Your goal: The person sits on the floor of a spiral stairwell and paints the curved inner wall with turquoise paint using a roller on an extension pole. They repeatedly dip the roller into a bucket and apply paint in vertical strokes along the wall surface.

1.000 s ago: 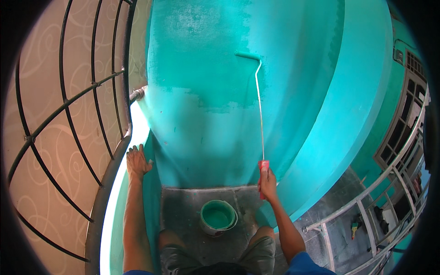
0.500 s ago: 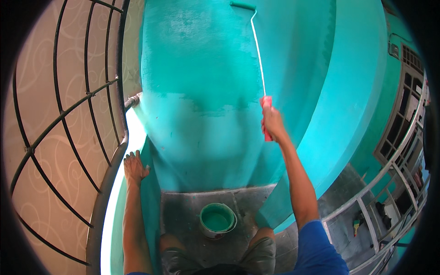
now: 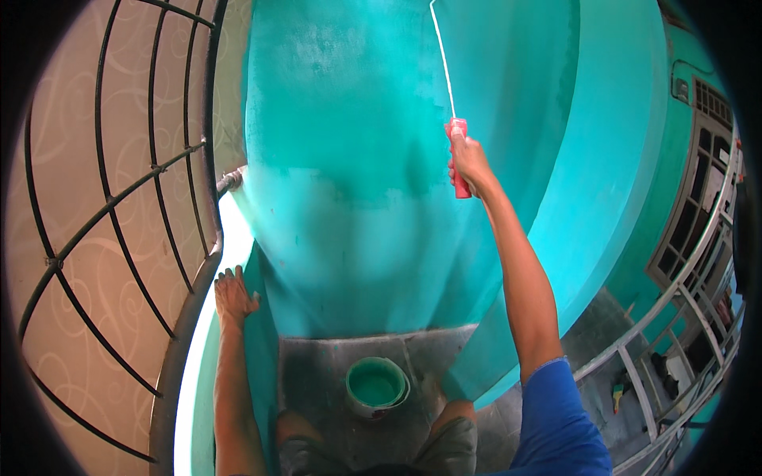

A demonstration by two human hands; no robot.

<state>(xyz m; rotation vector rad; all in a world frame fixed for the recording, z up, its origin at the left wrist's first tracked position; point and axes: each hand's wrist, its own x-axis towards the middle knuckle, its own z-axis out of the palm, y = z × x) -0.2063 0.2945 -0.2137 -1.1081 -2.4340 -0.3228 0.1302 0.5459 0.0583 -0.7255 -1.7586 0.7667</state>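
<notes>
My right hand [image 3: 470, 163] is closed round the red handle of a paint roller [image 3: 442, 67], raised in front of the wall. The roller's white metal rod runs upward, and its sleeve lies beyond the upper edge of the picture. Ahead stands the turquoise wall [image 3: 341, 127], darker and fresher-looking in its upper part, paler below. My left hand [image 3: 234, 295] rests with fingers spread on top of a low turquoise ledge [image 3: 202, 373] at the left, holding nothing. Between my legs on the floor sits a white bucket [image 3: 375, 386] with green paint inside.
A black metal grille [image 3: 107, 198] rises along the left side. At the right, a turquoise column [image 3: 611, 182] curves down beside a pale metal railing [image 3: 635, 381]. A paintbrush [image 3: 617, 397] lies behind the railing, and a barred window [image 3: 698, 174] is farther off.
My right hand has moved up with the paint roller, so the green sleeve has passed out of the picture at the top. My left hand stays on the ledge.
</notes>
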